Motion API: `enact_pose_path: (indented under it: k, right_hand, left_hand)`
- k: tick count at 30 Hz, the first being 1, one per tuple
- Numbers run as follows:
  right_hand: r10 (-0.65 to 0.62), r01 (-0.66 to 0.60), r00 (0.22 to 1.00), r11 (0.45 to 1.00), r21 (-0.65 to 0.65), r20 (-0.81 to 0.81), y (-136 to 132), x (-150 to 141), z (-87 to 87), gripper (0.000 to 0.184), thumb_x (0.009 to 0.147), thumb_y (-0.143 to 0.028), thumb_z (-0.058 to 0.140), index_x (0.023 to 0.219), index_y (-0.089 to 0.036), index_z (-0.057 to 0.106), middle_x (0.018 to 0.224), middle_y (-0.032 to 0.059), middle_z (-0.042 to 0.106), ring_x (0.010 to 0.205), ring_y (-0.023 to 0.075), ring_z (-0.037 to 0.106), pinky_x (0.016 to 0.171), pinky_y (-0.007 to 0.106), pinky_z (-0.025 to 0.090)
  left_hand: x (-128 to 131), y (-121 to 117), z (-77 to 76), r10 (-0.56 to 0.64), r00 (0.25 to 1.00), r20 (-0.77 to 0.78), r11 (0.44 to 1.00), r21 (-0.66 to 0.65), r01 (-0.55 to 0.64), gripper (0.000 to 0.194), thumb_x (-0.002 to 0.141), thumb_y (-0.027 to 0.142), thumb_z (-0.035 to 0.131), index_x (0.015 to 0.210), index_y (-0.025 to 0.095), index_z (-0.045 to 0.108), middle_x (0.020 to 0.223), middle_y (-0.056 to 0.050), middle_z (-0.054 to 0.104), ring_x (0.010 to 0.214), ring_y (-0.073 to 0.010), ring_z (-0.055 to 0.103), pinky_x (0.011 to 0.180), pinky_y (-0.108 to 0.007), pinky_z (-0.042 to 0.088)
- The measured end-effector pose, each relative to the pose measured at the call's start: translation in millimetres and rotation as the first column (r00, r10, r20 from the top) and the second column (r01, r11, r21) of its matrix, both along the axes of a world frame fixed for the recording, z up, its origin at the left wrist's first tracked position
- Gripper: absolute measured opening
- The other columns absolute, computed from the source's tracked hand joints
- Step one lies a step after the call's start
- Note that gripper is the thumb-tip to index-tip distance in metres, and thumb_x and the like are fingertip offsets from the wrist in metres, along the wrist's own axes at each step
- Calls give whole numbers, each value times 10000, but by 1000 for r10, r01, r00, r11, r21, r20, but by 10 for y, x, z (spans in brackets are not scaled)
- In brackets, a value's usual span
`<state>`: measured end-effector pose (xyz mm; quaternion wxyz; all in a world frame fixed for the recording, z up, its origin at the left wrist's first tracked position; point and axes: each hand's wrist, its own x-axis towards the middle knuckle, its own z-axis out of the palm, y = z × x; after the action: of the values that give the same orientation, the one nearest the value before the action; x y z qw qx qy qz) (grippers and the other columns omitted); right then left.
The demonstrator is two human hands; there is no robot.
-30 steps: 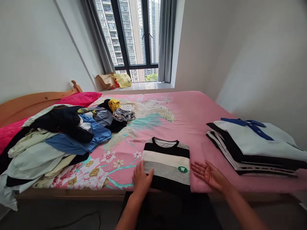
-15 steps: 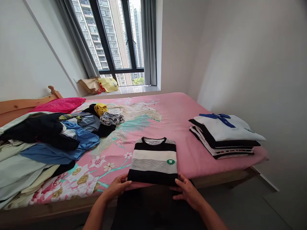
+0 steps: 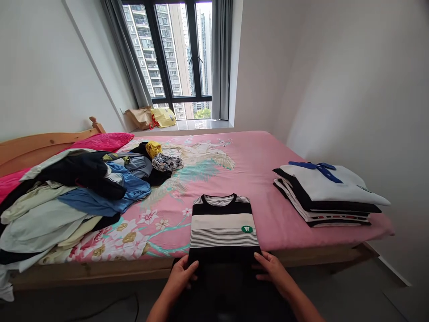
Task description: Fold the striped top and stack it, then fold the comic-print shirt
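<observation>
A folded striped shirt (image 3: pixel 223 221) in black and cream lies face up on the bed's front edge, its round collar pointing away from me. On its chest is a green oval patch (image 3: pixel 247 229) with a white W. My left hand (image 3: pixel 181 276) pinches the lower left corner, thumb on top and fingers curled under. At the lower right corner my right hand (image 3: pixel 274 272) grips the shirt in the same way. The shirt's black bottom hem merges with my dark clothing, so its edge is hard to make out.
Right of the shirt stands a stack of folded clothes (image 3: pixel 330 192), a white blue-collared shirt on top. A loose heap of clothes (image 3: pixel 97 192) covers the bed's left side. The bed (image 3: pixel 248 156) has a pink floral sheet. Bags (image 3: pixel 150 118) sit on the windowsill.
The view has turned slightly left, so everything appears further right. Both hands have come slightly nearer my body at the shirt's hem, still at its lower corners.
</observation>
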<state>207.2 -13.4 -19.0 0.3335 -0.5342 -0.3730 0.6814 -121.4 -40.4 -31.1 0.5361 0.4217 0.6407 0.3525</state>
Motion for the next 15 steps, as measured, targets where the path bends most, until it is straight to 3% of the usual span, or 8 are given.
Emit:
enact_pose_path:
  k: [2,4,9,11,15]
  right_hand:
    - [-19,19,999,1000,9,-39,6,-53,-14,432,767,-525,615,1065,-213,601,1150,73,599,1004,229,592,700,304,542]
    - [-53,55,998,998,34,-36,18,-116,-43,439,762,-518,625,1070,-205,603,1136,72,612,1037,237,579,716,311,544]
    - [-163,161,986,986,53,44,-18,-170,-171,462,739,-505,647,1074,-189,607,1024,65,654,912,216,624,690,301,543]
    - [-178,177,983,984,34,51,-26,-159,-169,473,727,-497,657,1079,-187,596,1001,63,656,856,207,634,672,306,547]
    - [-170,170,985,982,80,-12,52,-183,-47,489,729,-497,648,1126,-226,555,1144,52,615,1020,243,588,648,312,563]
  left_hand:
    - [12,-18,-38,43,990,134,998,28,-47,537,616,580,694,946,164,615,864,-47,640,689,-155,633,439,-192,437]
    - [32,-1,-44,119,970,210,993,0,-122,473,602,541,728,845,147,632,815,-45,641,744,-167,638,512,-203,475]
    - [181,-9,-81,382,900,211,924,-68,-376,420,521,466,794,641,150,544,607,5,585,598,-134,607,503,-210,477]
    - [244,-29,-68,420,875,242,907,-86,-412,418,522,450,798,682,158,545,640,4,605,612,-141,620,508,-216,487]
    - [304,10,41,408,871,273,913,-96,-397,475,557,444,782,892,166,593,783,-21,654,621,-140,631,500,-223,494]
